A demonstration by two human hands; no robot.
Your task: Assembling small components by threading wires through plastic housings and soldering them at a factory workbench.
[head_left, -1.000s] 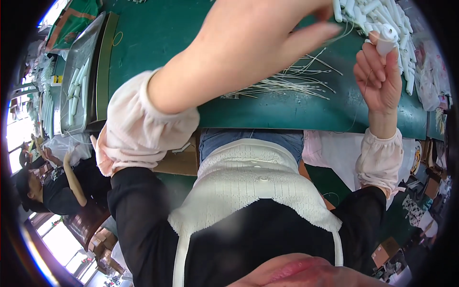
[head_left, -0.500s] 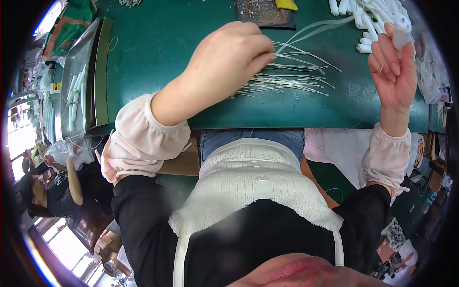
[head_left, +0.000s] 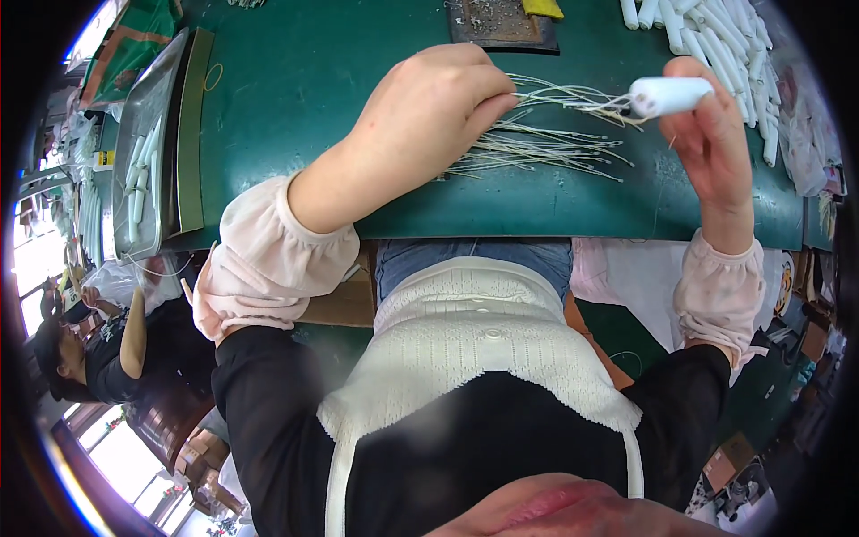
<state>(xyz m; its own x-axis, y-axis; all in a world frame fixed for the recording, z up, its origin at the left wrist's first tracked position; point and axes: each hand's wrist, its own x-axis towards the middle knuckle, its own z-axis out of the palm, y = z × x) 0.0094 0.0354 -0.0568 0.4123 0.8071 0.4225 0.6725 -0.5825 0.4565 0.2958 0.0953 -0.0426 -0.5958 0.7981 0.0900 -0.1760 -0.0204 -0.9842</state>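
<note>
My left hand (head_left: 438, 112) is closed in a pinch on several thin pale wires (head_left: 555, 92) above the green table. Their free ends reach right, to the open end of a white tube (head_left: 669, 96). My right hand (head_left: 711, 134) grips that tube, which lies nearly level between thumb and fingers. Whether wire tips are inside the tube's end I cannot tell. Just below the held wires, a loose bundle of similar wires (head_left: 555, 154) lies on the table, its left end partly behind my left hand.
Many white tubes (head_left: 716, 40) lie heaped at the back right, beside clear plastic bags (head_left: 805, 152). A dark tray (head_left: 506, 31) with a yellow cloth (head_left: 542, 8) is at the back. On the left stands a metal tray (head_left: 134, 210) with tubes. A co-worker (head_left: 107, 349) sits at far left.
My right hand has brought the white tube left and down from the heap to the wire ends, turning it level. My left hand has hardly moved and still pinches the wires.
</note>
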